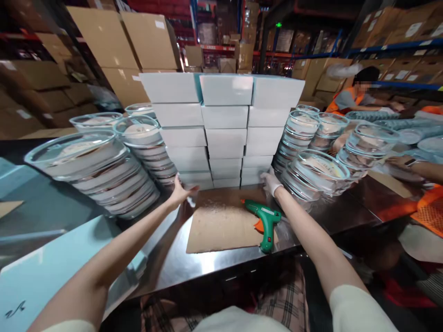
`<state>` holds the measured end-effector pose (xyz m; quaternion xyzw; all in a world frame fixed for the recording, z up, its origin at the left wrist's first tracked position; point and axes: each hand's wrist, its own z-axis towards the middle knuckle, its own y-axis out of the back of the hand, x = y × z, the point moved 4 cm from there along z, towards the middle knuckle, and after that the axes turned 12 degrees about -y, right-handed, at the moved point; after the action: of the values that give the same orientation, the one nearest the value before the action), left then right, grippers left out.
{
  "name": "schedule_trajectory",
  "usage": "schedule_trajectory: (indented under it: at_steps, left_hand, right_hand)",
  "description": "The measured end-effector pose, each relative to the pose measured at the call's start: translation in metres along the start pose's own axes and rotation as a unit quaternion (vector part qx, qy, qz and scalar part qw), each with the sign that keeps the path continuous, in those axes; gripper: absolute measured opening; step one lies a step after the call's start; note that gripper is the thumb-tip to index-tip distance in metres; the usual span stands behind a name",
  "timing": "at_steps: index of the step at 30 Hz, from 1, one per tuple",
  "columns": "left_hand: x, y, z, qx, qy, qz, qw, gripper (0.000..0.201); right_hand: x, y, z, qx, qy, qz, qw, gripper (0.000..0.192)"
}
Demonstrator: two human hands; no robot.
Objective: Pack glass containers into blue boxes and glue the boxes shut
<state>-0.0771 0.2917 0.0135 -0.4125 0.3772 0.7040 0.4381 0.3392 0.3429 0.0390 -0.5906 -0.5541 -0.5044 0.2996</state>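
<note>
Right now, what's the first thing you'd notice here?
A tall wall of white boxes stands in the middle of the metal table, with both hands, left hand and gloved right hand, against its bottom. Stacks of clear round lids lean either side, and a green glue gun lies on cardboard.

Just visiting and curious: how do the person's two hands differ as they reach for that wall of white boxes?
The left hand is bare; the right hand wears a white glove. The left hand reaches the bottom left of the white boxes, palm inward; the right hand rests at their bottom right, nearer the green glue gun. Both are open, flanking the stack.
</note>
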Motion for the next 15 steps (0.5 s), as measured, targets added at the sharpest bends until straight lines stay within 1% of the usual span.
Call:
schedule_trajectory:
  at_steps: [2, 4, 6, 9, 15]
  left_hand:
    - [0.005, -0.002, 0.010, 0.011, -0.010, -0.017, 1.000, 0.101]
    - [0.010, -0.003, 0.016, 0.007, -0.021, -0.023, 1.000, 0.094]
    - [0.016, -0.004, 0.020, -0.002, -0.024, -0.021, 0.999, 0.092]
    - [0.024, -0.005, 0.029, -0.012, -0.018, -0.008, 1.000, 0.090]
    - [0.033, -0.011, 0.062, -0.023, -0.006, 0.019, 1.000, 0.078]
  right_hand:
    - [0.001, -0.004, 0.001, 0.017, -0.008, 0.010, 1.000, 0.099]
    - [0.003, -0.010, 0.004, 0.025, -0.006, 0.019, 0.999, 0.098]
    - [0.006, -0.015, 0.010, 0.030, -0.004, 0.025, 0.999, 0.097]
    - [0.012, -0.026, 0.025, 0.034, -0.008, 0.027, 0.999, 0.094]
    - [0.030, -0.044, 0.060, 0.026, -0.013, 0.020, 0.999, 0.096]
